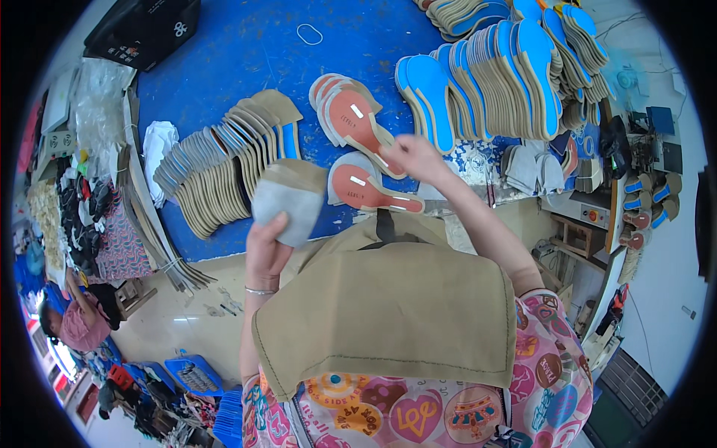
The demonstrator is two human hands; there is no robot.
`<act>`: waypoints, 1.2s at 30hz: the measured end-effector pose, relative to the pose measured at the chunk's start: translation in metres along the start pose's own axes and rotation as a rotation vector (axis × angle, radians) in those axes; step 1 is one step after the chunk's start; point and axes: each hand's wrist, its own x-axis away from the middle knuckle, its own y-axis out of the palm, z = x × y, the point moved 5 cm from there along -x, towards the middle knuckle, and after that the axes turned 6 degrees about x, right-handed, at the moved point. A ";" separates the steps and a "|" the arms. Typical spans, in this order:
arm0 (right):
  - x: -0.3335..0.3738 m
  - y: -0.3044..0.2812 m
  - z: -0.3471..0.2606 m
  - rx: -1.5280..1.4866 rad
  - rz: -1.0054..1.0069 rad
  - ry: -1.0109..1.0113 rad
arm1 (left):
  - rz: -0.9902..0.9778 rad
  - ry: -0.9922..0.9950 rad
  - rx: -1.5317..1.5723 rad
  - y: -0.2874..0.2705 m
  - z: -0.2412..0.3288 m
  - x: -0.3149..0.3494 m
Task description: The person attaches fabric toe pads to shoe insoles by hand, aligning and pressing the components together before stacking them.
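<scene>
Blue-topped workbench [246, 52] is seen from above, crowded with shoe insole parts. Fanned row of tan and grey insoles [224, 160] lies left of centre; blue-faced insoles [493, 75] are stacked on edge at upper right; a black box [146, 30] sits at the far left corner.

Left hand [267, 250] is raised over the near edge of the bench, closed on a small stack of grey heel pieces [290, 201]. Thumb is seen on the grey face, fingers wrapped behind; stack is held roughly upright, fanned slightly, tan backs showing at the top.

Right hand [414, 155] is extended further out, fingers pinched narrow at the heel end of a salmon-faced insole [358, 123] on the upper pile. Whether the piece is already lifted or only touched cannot be told.

Key relation: salmon insole's long axis runs diagonally, toe up-left, heel down-right toward the right hand. So the pinch is at the near end, and the piece lies up-left of the grip. A second salmon insole [370, 190] lies just below, long axis nearly horizontal, heel end also toward the right hand. Right hand is clearly nearer both; left hand's stack sits just beside the lower one's toe end, apart from it.

Another person [71, 321] is seen at lower left, well apart.
</scene>
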 end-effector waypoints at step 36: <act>0.079 0.015 -0.026 -0.665 0.150 -0.198 | -0.159 -0.010 0.370 -0.004 -0.031 -0.040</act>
